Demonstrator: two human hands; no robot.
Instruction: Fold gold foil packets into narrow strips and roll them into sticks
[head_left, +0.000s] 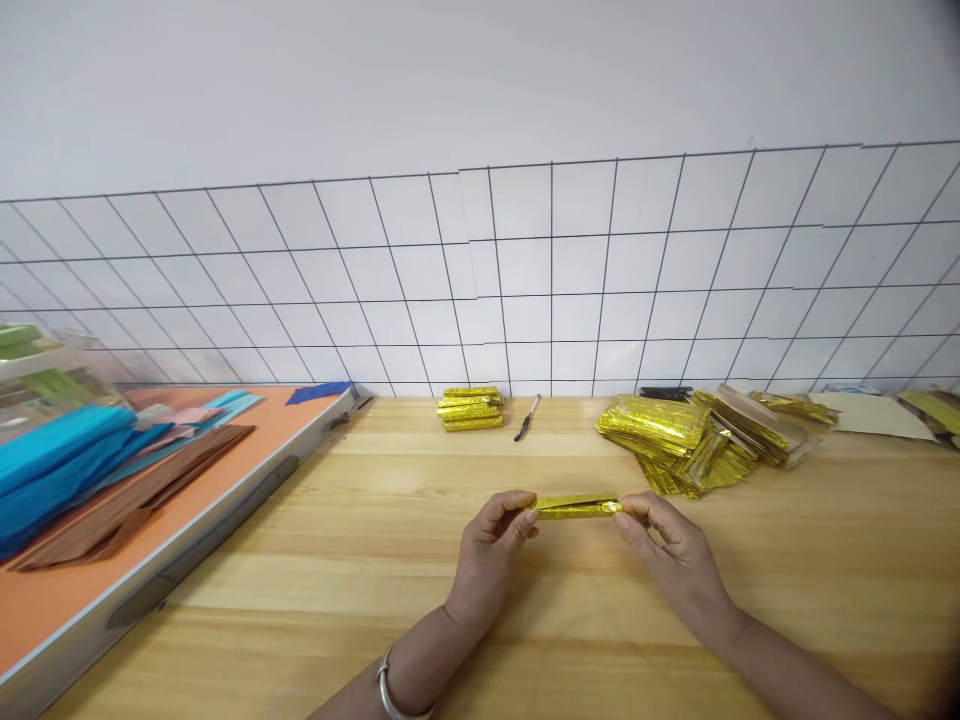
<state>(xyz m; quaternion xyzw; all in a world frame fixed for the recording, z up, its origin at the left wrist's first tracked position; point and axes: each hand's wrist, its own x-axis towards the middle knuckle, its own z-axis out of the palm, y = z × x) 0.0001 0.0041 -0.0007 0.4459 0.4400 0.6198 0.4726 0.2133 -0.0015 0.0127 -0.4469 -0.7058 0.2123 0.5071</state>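
A narrow folded strip of gold foil paper (576, 506) is held level just above the wooden table (360, 560), in the middle of the view. My left hand (491, 555) pinches its left end with thumb and fingers closed. My right hand (664, 545) pinches its right end the same way. A silver bangle sits on my left wrist. Behind the hands, near the wall, lies a small neat stack of folded gold strips (470, 408). To the right of that spreads a loose pile of gold foil sheets (694, 435).
A black pen (527, 417) lies beside the stack. An orange board (150, 530) at the left carries blue, brown and pink paper (67, 465). A wire grid (551, 280) lines the white wall. Beige paper (874, 413) lies at the far right.
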